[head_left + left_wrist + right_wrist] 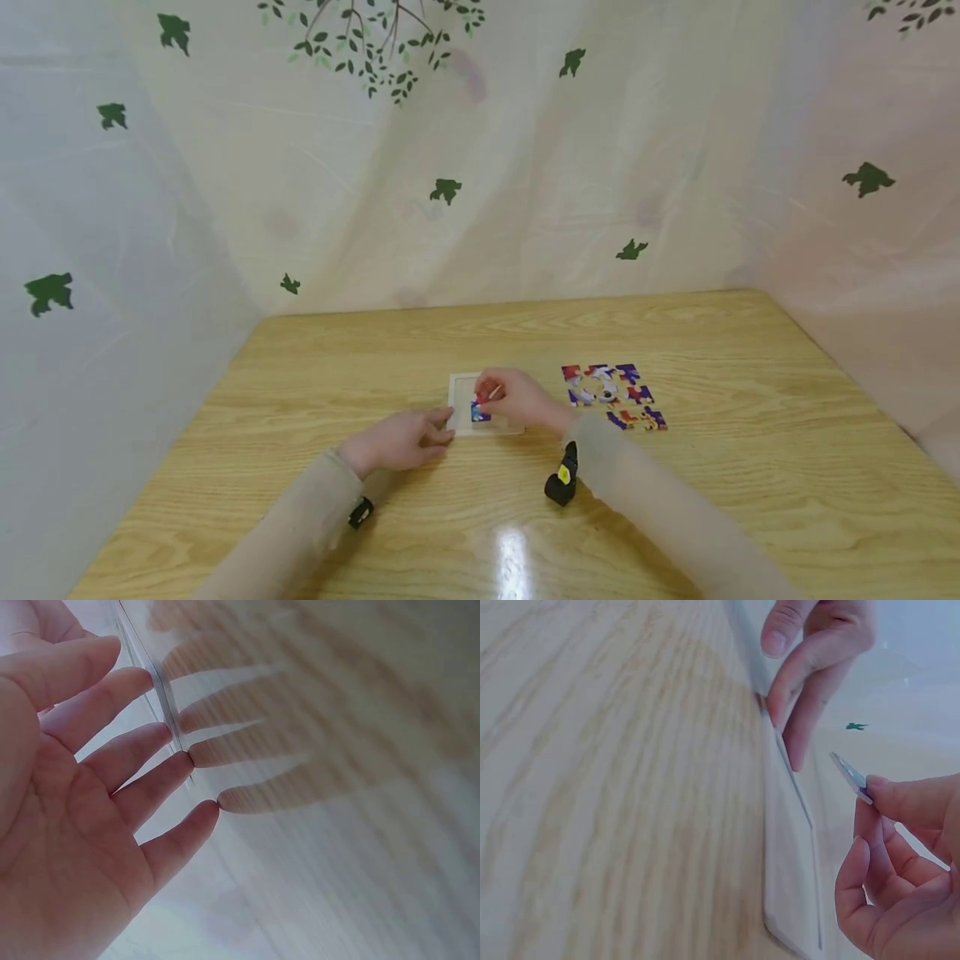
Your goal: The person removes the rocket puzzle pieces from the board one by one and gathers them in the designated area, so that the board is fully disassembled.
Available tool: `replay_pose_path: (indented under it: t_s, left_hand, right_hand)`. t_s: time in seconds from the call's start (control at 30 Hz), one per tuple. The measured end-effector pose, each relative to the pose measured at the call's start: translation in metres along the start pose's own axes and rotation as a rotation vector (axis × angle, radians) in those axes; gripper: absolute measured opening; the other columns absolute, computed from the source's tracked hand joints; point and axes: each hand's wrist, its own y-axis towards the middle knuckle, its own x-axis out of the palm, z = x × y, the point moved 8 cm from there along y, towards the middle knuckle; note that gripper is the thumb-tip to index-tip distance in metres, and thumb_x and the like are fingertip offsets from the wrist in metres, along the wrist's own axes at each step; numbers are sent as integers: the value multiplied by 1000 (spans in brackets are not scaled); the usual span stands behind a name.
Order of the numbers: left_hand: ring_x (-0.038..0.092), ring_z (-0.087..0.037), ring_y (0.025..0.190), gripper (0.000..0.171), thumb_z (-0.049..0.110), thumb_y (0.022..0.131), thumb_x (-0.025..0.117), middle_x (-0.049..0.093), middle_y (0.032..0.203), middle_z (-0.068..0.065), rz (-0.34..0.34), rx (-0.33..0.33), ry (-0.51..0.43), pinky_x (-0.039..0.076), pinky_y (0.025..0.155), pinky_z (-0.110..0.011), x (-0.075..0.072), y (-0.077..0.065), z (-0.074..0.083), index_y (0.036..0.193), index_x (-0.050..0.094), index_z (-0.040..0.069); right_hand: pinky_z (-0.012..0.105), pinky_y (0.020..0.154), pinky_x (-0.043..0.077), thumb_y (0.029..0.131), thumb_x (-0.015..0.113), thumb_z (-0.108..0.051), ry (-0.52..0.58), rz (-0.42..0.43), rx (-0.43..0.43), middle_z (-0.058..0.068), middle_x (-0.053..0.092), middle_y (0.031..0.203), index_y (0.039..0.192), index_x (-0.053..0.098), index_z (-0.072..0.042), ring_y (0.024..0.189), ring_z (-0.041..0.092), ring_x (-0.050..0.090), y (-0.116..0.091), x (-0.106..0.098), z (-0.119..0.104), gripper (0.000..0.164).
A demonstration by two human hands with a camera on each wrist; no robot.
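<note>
My right hand [521, 396] pinches a small jigsaw puzzle piece [853, 780] between thumb and fingers; the right wrist view shows it nearly edge-on, held tilted above the board. From the head view, the blue and red piece [480, 412] overlaps the inside of a shallow white puzzle tray [453, 392]. Along the tray's left edge, my left hand [401, 439] touches the rim with its fingertips. Its fingers [154, 787] are spread and fairly straight, with nothing in the palm. Part of the tray is hidden behind my right hand.
Several loose puzzle pieces [607, 396] in purple, red, white and orange lie grouped on the wooden table [465, 517], right of the tray. A pale curtain [510, 208] with green leaf shapes hangs behind and on both sides of the table.
</note>
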Motion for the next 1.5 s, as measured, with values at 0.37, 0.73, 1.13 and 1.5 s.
replay_pose_path:
  t_s: [0.37,0.73,1.13,1.5]
  left_hand:
    - [42,-36,132,33,14,93,59,41,145,-21,11,8,8,36,108,-48,0,2,-1,123,60,-1]
    - [41,-37,132,33,14,93,59,40,145,-22,20,31,16,36,107,-48,1,-1,3,122,61,-2]
    - [40,-38,133,34,15,93,58,39,146,-22,19,26,14,34,108,-48,2,-2,5,122,61,-2]
    - [40,-38,133,33,14,93,58,39,145,-22,18,41,28,35,108,-48,2,-3,6,122,61,-2]
  right_hand:
    - [30,74,51,87,66,-6,-28,8,-19,4,63,95,100,60,-7,81,13,60,-21,-38,1,14]
    - [30,72,51,88,64,-5,-51,19,-7,8,62,96,109,59,-2,81,16,60,-43,-65,12,22]
    - [26,68,51,85,68,-3,-103,-63,-18,6,62,91,100,60,-1,77,14,60,-66,-87,39,18]
    - [24,68,50,82,72,-6,-162,-147,26,1,59,85,94,60,-10,77,15,54,-84,-88,65,17]
